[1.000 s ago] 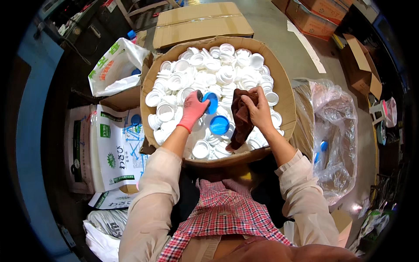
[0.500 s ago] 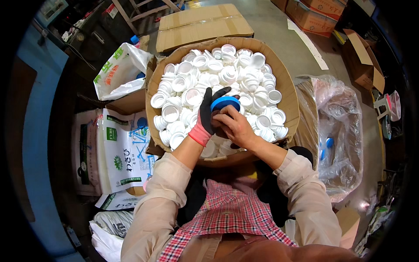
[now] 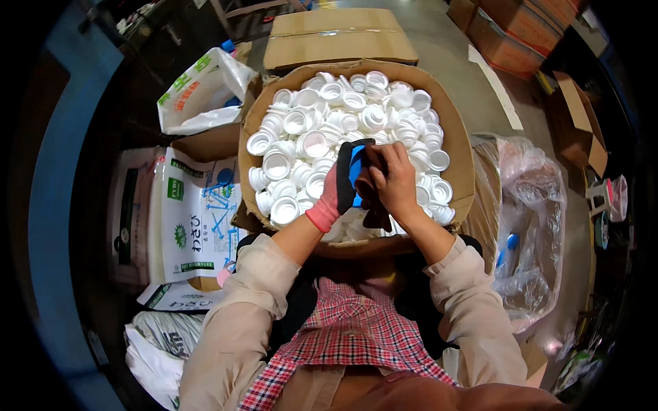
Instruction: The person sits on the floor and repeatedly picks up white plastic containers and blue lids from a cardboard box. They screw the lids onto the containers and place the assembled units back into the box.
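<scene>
A round blue lid (image 3: 356, 163) is gripped in my left hand (image 3: 336, 188), which wears a pink glove with black palm and fingers. It is tipped on edge, and much of it is covered by my hands. My bare right hand (image 3: 397, 181) pinches a dark reddish-brown cloth (image 3: 371, 197) against the lid's right side. The cloth's lower end dangles. Both hands are above a large open cardboard box (image 3: 460, 144) heaped with white plastic caps (image 3: 303, 156).
Behind stands a closed carton (image 3: 339, 46). To the left are a white plastic bag (image 3: 205, 96) and a printed sheet (image 3: 195, 226) with blue plastic pieces. A carton lined with clear plastic (image 3: 541, 274), blue items inside, is at right. Stacked boxes (image 3: 510, 34) stand at far right.
The blue lid has turned from lying nearly flat to standing on edge. The dark cloth now shows in my right hand, against the lid. The whole view has shifted slightly.
</scene>
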Demonstrator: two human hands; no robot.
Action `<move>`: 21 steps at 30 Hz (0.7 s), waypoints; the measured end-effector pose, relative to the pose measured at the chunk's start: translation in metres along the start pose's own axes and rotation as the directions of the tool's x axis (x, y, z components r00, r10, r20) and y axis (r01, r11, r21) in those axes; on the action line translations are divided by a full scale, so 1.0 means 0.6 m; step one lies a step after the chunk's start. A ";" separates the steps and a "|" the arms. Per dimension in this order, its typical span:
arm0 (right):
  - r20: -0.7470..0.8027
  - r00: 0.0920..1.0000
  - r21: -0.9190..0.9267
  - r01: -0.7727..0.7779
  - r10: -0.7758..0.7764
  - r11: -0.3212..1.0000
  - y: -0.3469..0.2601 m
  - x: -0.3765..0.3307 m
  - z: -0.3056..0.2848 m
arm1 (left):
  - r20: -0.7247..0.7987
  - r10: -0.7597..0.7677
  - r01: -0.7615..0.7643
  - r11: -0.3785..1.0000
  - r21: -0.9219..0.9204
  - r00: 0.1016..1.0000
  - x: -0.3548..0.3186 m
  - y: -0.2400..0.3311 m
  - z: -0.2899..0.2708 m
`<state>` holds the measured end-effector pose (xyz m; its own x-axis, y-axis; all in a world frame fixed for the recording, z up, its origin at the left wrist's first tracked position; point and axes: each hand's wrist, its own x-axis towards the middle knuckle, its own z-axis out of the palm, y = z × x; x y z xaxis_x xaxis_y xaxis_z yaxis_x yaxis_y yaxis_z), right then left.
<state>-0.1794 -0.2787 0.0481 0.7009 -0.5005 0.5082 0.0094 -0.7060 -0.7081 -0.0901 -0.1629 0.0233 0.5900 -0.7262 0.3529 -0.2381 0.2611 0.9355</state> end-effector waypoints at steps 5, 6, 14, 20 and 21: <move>0.194 0.942 -0.037 -0.273 0.275 0.961 0.053 -0.003 0.028 | -0.033 -0.246 0.228 0.933 -0.278 0.969 -0.005 -0.135 -0.036; 0.253 0.926 -0.108 -0.261 0.280 0.959 0.069 -0.005 0.021 | -0.081 -0.157 0.162 0.985 0.059 0.984 -0.003 -0.126 -0.037; 0.567 0.800 -0.046 -0.209 0.198 0.977 0.031 -0.101 0.053 | -0.529 0.149 0.274 0.722 0.636 0.835 -0.107 0.075 -0.486; 0.626 0.780 -0.066 0.067 -0.011 0.996 0.000 -0.156 0.093 | -0.475 -0.696 0.742 0.125 0.659 0.539 -0.455 -0.208 -0.721; 0.626 0.779 -0.081 0.027 0.030 0.996 0.009 -0.157 0.094 | -0.391 -0.817 0.751 0.075 0.656 0.423 -0.490 -0.251 -0.722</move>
<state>-0.2054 -0.2069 -0.0311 0.9930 -0.0972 0.0677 -0.0297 -0.7578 -0.6518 0.1064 0.2864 -0.2133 0.7459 -0.2721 -0.6079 -0.0805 -0.9429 0.3232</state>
